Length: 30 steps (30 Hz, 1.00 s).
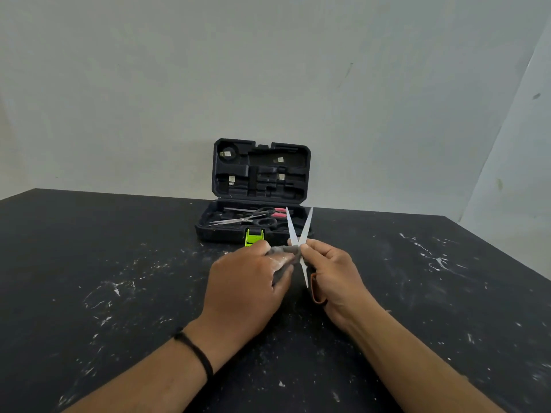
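Left hand pinches a grey cloth against the open scissors, right hand grips them near the pivot. Toolbox sits open behind on the table.

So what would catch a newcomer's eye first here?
The open scissors at centre, blades up in a V, gripped by the right hand while the left hand holds a grey cloth against them. Behind, an open black tool case sits at the far edge of the scuffed black table, with spare scissors inside and a green latch.
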### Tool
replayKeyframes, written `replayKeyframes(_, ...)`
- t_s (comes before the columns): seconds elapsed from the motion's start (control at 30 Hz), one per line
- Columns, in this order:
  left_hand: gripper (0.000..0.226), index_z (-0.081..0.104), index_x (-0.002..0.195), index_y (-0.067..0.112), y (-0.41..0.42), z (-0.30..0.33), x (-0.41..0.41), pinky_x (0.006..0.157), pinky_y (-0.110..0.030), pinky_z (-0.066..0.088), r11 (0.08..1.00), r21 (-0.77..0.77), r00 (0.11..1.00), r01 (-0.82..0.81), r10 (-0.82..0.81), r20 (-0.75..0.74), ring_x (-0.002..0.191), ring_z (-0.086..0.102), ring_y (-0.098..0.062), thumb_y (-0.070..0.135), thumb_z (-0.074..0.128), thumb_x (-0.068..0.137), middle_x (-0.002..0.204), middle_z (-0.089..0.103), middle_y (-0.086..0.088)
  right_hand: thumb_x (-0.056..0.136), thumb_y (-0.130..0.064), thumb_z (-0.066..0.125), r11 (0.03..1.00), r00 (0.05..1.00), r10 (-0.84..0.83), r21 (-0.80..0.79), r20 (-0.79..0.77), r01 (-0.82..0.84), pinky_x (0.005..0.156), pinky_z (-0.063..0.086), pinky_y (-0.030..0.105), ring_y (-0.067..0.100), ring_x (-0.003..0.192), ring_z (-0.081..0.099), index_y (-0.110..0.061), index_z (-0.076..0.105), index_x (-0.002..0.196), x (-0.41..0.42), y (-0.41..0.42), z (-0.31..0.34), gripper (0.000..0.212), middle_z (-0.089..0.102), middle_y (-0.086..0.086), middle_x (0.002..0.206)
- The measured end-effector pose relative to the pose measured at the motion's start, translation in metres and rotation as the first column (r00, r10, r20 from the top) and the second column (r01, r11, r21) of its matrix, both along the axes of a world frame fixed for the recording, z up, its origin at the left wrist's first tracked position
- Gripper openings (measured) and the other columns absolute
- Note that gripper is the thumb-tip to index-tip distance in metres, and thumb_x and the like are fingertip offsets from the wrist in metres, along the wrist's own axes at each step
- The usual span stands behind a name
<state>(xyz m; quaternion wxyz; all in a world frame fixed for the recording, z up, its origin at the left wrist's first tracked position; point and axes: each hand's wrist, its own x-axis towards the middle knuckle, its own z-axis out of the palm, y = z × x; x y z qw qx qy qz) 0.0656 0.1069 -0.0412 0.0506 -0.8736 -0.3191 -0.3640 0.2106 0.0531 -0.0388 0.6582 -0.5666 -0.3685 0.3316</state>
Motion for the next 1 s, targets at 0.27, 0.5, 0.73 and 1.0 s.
replayKeyframes(0.27,0.039,0.070,0.116,0.040,-0.010,-0.001,0.003,0.066,-0.030,0.036,0.993,0.110,0.981,0.033,-0.011,-0.191,0.084,0.060,-0.011,0.052,0.039,0.095,0.086,0.052,0.009,0.101,-0.011,0.057,0.996,0.996,-0.090,0.007,-0.012,0.090,0.071,0.048,0.041,0.029,0.074,0.060,-0.011,0.080,0.088,0.005,0.002,0.000,0.026,0.071,0.032,0.095)
replayKeyframes(0.5,0.039,0.076,0.108,0.043,-0.002,0.000,-0.003,0.057,-0.025,0.047,0.998,-0.042,0.998,-0.036,0.038,0.042,0.069,0.063,-0.005,0.051,0.042,0.090,0.080,0.063,0.015,0.102,-0.011,0.057,1.000,0.998,0.022,0.005,0.060,-0.023,0.063,0.051,0.029,0.026,0.069,0.064,-0.006,0.079,0.096,0.003,0.000,-0.001,0.024,0.074,0.018,0.086)
replayKeyframes(0.73,0.030,0.076,0.102,0.045,0.001,0.002,-0.003,0.054,-0.026,0.047,0.995,-0.034,0.995,0.095,-0.095,0.022,0.063,0.058,-0.007,0.048,0.054,0.083,0.070,0.054,0.012,0.101,-0.006,0.055,0.999,0.996,0.049,0.006,-0.073,-0.049,0.074,0.057,0.037,0.033,0.080,0.069,-0.001,0.077,0.097,0.005,0.000,-0.002,0.024,0.074,0.029,0.097)
replayKeyframes(1.0,0.027,0.077,0.096,0.041,-0.012,-0.002,0.000,0.056,-0.022,0.043,0.996,0.005,0.996,0.085,-0.085,0.007,0.064,0.059,-0.004,0.044,0.053,0.085,0.074,0.060,0.014,0.100,-0.006,0.057,0.999,0.995,-0.035,0.008,-0.090,0.036,0.061,0.057,0.027,0.021,0.069,0.069,-0.008,0.079,0.089,0.017,-0.002,0.004,0.025,0.076,0.023,0.088)
